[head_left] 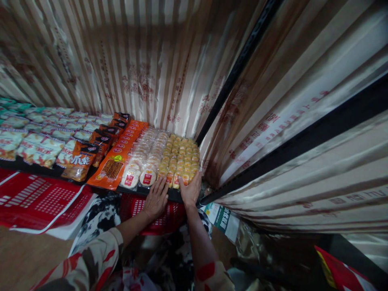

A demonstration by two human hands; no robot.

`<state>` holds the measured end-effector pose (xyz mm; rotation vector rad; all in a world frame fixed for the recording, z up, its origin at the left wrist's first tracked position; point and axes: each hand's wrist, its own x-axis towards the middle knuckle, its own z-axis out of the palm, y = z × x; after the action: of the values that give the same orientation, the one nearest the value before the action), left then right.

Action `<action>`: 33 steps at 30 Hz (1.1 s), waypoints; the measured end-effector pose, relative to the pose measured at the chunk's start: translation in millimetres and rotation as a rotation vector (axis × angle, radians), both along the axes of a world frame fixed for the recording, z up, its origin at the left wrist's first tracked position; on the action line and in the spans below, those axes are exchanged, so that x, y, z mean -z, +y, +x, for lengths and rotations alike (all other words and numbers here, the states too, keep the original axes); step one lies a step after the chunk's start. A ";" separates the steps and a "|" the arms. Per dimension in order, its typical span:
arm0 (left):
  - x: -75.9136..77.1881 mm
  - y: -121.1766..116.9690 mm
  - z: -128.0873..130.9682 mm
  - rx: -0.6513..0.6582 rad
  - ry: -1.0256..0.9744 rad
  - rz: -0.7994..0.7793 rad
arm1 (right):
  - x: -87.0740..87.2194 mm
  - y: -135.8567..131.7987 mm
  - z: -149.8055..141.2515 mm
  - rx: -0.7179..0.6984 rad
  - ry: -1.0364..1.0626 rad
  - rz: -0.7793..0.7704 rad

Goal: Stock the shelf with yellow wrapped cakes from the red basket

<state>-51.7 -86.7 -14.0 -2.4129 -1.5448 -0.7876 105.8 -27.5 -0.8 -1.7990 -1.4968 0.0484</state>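
Note:
Rows of small yellow-wrapped snack packs [181, 155] fill the right end of a dark shelf [174, 196]. My left hand [157, 195] lies with fingers extended against the front of these rows, at their left side. At the right front corner, my right hand [190, 190] rests on the packs with its thumb spread from the fingers. Just left of the yellow packs stand rows of round white cakes in clear wrappers [148, 177]. An orange snack bag [110, 171] lies beside those.
Farther left are orange-brown snack bags [83, 157] and rows of white snack bags [41, 147]. A red basket [45, 202] sits below the shelf edge, and another red basket [138, 206] is under my hands. Pleated printed curtains [145, 72] and a black pole [235, 72] border the shelf.

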 end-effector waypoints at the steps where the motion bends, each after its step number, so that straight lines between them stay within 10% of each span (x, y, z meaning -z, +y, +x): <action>1: 0.5 0.1 -0.1 0.003 -0.007 0.006 | 0.2 -0.2 0.0 0.005 0.000 0.005; 20: 6.2 0.2 -2.3 0.028 -0.033 0.054 | 8.1 -34.1 -8.6 0.045 -0.016 0.094; 33: 9.3 1.4 -6.4 0.068 -0.104 0.043 | 7.8 -61.1 -42.0 -0.286 -0.450 0.101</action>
<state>-58.1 -85.4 -23.3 -2.4410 -1.4724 -0.9641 63.8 -88.6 -8.6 -1.5661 -2.0272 -0.3039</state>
